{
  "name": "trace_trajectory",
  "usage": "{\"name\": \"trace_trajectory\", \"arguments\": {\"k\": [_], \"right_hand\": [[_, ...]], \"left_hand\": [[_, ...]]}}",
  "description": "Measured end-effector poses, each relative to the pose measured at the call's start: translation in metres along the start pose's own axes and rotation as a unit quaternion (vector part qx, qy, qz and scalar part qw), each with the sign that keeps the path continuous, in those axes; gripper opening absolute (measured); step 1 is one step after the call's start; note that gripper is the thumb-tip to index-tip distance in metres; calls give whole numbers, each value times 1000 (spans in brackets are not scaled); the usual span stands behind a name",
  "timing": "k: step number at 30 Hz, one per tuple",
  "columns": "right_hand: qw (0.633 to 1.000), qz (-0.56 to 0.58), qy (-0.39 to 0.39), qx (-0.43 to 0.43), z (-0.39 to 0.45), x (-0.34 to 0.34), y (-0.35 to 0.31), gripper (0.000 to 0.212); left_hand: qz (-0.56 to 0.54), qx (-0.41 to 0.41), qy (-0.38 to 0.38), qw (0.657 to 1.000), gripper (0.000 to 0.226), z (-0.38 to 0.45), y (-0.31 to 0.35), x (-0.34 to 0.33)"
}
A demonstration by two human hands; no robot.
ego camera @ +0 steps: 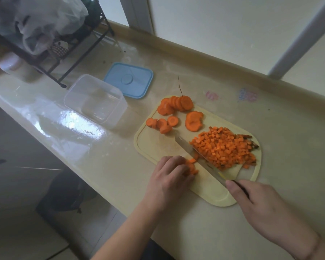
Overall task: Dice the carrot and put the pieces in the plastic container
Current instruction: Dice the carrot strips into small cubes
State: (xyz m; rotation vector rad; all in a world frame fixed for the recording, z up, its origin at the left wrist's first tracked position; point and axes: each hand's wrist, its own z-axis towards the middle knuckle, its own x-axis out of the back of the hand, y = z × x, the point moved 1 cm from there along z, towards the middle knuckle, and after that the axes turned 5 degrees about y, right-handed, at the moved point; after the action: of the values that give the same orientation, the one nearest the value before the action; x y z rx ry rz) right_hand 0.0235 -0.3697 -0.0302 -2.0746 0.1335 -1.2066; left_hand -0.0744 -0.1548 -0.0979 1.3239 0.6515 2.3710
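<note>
Dicing under way, I judge. Small carrot stack (190,167) low centre on the board (210,192), pinned under my left hand (169,177), fingers curled over it. Right hand (259,201) grips the knife (195,153), blade lying between the stack and the dice pile (225,147) at centre right. Slices (174,113) wait uncut at the board's upper edge. Container (96,101), centre left beside the board, holds no carrot; lid (129,79) off just above it. Next, I reckon: chop down through the stack, fingertips tucked clear of the blade.
</note>
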Motion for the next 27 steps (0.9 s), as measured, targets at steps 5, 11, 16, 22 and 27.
{"name": "trace_trajectory", "arguments": {"k": [5, 11, 16, 22, 27], "right_hand": [[1000, -7, 5, 29, -12, -19, -13, 71], [1000, 31, 4, 1, -7, -17, -14, 68], [998, 53, -9, -22, -6, -10, -12, 67], [999, 32, 10, -8, 1, -14, -20, 62], [999, 26, 21, -7, 3, -16, -19, 62]], "left_hand": [[-5, -9, 15, 1000, 19, -4, -4, -1], [17, -32, 27, 999, 19, -6, -6, -2], [27, -39, 29, 998, 18, -6, -8, -2], [40, 39, 85, 995, 20, 3, -4, -15], [65, 38, 63, 995, 26, -4, -3, -16]]}}
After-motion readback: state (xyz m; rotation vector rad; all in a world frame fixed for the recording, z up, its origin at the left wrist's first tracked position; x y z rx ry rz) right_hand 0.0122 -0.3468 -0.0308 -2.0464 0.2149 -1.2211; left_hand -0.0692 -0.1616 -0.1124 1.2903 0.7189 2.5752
